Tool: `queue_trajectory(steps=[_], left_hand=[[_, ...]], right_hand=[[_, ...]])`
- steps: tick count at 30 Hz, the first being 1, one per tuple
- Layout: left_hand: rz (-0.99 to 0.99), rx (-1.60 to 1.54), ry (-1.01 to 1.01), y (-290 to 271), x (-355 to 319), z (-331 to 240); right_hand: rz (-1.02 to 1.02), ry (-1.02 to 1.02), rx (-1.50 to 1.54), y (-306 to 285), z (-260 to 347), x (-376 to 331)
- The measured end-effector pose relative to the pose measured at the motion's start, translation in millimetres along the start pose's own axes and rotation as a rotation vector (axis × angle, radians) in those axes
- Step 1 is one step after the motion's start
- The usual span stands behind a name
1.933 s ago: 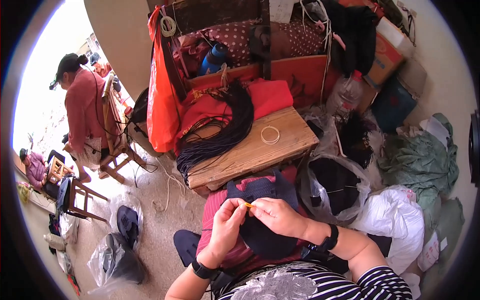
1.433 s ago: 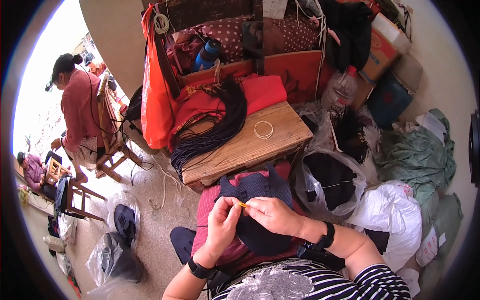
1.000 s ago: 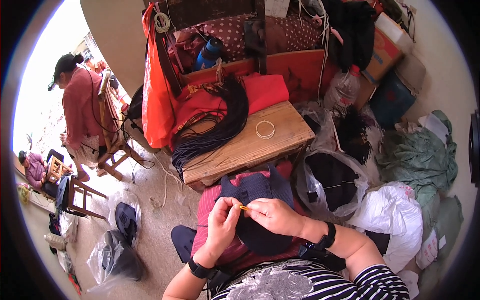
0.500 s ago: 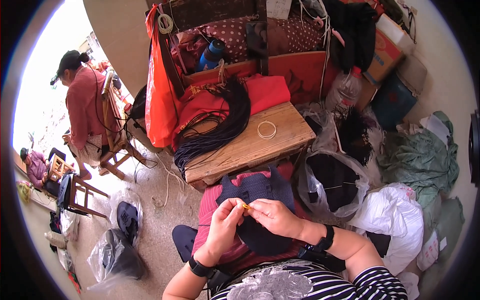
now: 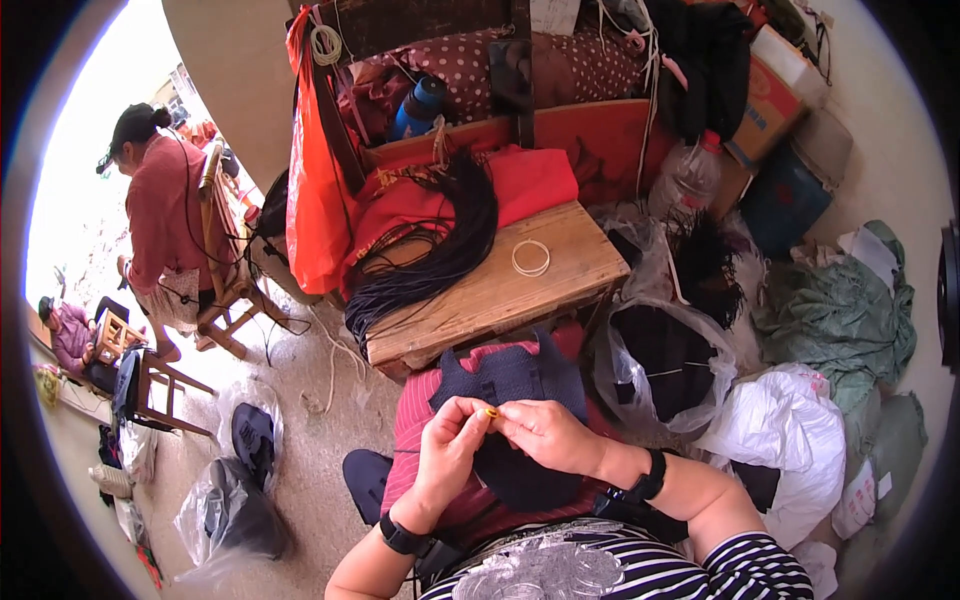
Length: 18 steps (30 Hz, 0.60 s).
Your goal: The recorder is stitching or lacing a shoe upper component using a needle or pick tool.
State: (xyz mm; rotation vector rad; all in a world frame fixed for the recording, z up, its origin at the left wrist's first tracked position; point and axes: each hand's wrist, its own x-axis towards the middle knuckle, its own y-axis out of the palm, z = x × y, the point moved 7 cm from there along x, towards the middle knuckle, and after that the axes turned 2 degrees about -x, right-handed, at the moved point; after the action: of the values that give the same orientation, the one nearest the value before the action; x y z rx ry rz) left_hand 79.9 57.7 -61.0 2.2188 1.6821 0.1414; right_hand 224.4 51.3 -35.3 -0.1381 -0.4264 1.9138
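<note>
My left hand (image 5: pixel 447 451) and my right hand (image 5: pixel 549 434) meet above my lap, thumbs and fingers pinched together. Between their fingertips shows a small yellow thing (image 5: pixel 491 412); its kind is too small to make out. Both hands are closed on it. Below them a dark navy fabric piece (image 5: pixel 530 487) with narrow tabs at its far edge lies across my lap, on red striped cloth (image 5: pixel 412 432). My fingers hide part of the navy piece.
Ahead stands a wooden bench (image 5: pixel 560 277) with a bundle of dark cords (image 5: pixel 455 240) and a pale ring-shaped coil (image 5: pixel 530 259). Plastic bags (image 5: pixel 775 425) lie on the right, and bagged dark pieces (image 5: pixel 245 505) on the left floor. A person (image 5: pixel 175 210) sits at far left.
My hands stay pinched together in nearly the same place, and the yellow thing has turned slightly between the fingertips. The whole view has shifted a little.
</note>
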Motion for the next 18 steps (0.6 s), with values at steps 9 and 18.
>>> queue_trajectory(steps=[9, 18], left_hand=[[-0.126, 0.231, 0.217, 2.2, -3.8, -20.5], [0.027, 0.733, 0.665, 22.4, -16.7, -47.7]], right_hand=[[-0.009, -0.154, -0.195, -1.4, -2.9, 4.8], [0.086, 0.013, -0.087, -7.8, 8.4, -1.7]])
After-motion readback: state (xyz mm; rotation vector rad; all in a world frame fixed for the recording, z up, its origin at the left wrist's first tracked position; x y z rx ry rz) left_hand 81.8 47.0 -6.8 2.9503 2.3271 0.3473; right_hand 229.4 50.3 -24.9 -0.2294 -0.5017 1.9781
